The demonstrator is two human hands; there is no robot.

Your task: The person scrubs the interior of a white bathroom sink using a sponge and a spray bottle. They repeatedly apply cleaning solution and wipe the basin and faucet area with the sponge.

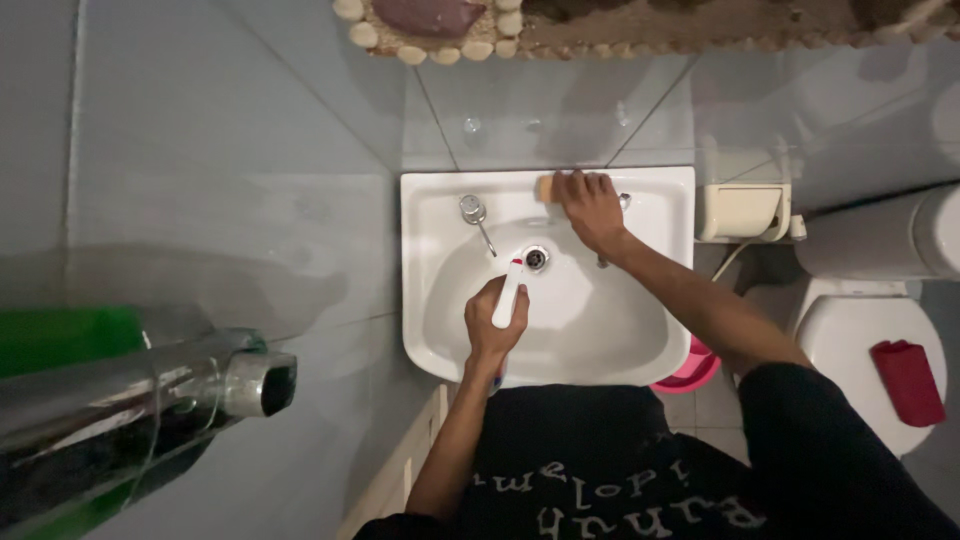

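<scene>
My black shirt [600, 470] fills the view nearest me, just below the white sink [440, 330]. Over the sink's basin, my left hand [492, 325] has its grip closed around a white bottle [508, 295] tipped toward the drain [536, 258]. My right hand [592, 207] presses a tan sponge [546, 187] on the sink's back rim, grip curled over it, right of the tap [473, 212].
</scene>
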